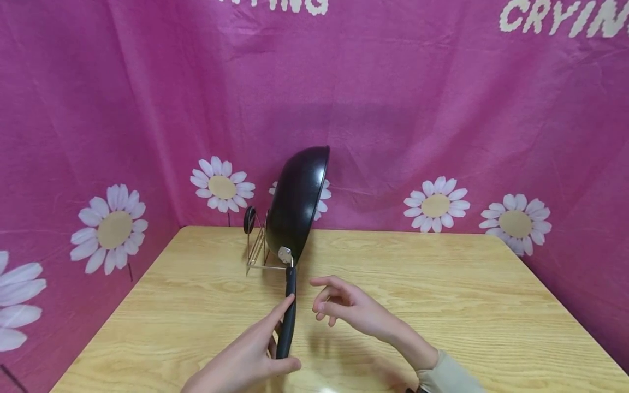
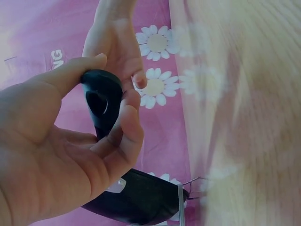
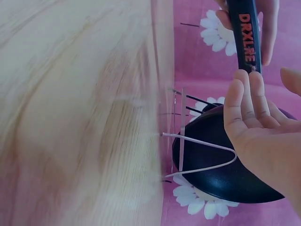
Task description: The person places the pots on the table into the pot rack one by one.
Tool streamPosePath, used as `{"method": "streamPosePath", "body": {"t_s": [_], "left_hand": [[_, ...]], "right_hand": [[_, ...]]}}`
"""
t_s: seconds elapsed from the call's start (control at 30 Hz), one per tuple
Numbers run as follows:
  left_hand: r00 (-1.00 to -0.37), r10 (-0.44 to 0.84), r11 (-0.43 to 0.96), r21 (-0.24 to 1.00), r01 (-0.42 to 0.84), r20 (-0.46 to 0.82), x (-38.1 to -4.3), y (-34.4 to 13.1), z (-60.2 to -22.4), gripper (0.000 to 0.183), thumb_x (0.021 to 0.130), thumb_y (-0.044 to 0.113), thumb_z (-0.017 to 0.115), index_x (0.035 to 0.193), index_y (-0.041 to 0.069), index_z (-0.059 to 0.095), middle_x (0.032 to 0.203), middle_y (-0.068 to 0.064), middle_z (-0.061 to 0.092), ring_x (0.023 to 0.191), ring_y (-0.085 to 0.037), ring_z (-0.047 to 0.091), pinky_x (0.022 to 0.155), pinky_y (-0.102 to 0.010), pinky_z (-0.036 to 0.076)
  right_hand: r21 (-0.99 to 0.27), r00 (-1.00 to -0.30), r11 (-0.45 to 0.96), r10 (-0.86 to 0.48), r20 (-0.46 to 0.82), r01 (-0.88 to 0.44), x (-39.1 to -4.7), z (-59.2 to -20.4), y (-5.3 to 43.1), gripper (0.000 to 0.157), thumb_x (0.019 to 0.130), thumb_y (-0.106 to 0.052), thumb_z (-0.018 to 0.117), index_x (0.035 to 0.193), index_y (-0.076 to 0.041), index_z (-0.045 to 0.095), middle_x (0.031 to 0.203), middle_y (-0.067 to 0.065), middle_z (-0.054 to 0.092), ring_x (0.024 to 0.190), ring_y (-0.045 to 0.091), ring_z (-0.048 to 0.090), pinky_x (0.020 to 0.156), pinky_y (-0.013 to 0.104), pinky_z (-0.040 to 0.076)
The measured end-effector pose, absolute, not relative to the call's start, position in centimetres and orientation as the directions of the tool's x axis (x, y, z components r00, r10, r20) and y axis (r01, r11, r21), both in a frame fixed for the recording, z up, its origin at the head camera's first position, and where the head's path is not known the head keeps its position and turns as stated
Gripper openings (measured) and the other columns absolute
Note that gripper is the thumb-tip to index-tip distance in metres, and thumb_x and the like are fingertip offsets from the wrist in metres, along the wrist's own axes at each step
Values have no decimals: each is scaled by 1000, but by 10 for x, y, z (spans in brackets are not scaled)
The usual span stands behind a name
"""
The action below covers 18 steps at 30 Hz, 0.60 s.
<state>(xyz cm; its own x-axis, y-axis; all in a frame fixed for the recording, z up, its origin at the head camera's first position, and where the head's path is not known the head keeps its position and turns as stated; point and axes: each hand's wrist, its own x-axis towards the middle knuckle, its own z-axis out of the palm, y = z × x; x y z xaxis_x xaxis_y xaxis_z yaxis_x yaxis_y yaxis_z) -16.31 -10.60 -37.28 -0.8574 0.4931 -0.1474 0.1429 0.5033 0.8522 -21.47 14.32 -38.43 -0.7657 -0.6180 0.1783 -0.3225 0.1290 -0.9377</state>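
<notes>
A black wok [image 1: 297, 196] stands on its side in a thin wire rack [image 1: 270, 267], its open face turned right and its long black handle [image 1: 287, 330] pointing toward me. My left hand [image 1: 245, 346] holds that handle near its end, with the thumb on one side and curled fingers on the other, as the left wrist view shows of the same hand [image 2: 70, 136]. To the right of the handle, my right hand [image 1: 356, 308] hovers over the table with loosely bent fingers and nothing in them. Orange lettering marks the handle [image 3: 245, 40] in the right wrist view.
The wooden table [image 1: 417, 284] extends to both sides of the wok. At the rack's left end is a small black disc [image 1: 249, 220]. A pink cloth [image 1: 393, 120] with white daisies hangs behind the table and along its sides.
</notes>
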Motion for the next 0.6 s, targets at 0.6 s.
{"method": "streamPosePath", "body": {"t_s": [0.6], "left_hand": [[-861,464,596,792,129,-209,-166,-110,-368,101,75,50,83,157,29,27,109,-4,56,80,-20,60,67,-32,49]], "right_hand": [[-597,-805,562,-523,280,-572,-205,-385,179,38,98,-27,63,133,-15,56,103,-9,67,99,7,63,82,32,53]]}}
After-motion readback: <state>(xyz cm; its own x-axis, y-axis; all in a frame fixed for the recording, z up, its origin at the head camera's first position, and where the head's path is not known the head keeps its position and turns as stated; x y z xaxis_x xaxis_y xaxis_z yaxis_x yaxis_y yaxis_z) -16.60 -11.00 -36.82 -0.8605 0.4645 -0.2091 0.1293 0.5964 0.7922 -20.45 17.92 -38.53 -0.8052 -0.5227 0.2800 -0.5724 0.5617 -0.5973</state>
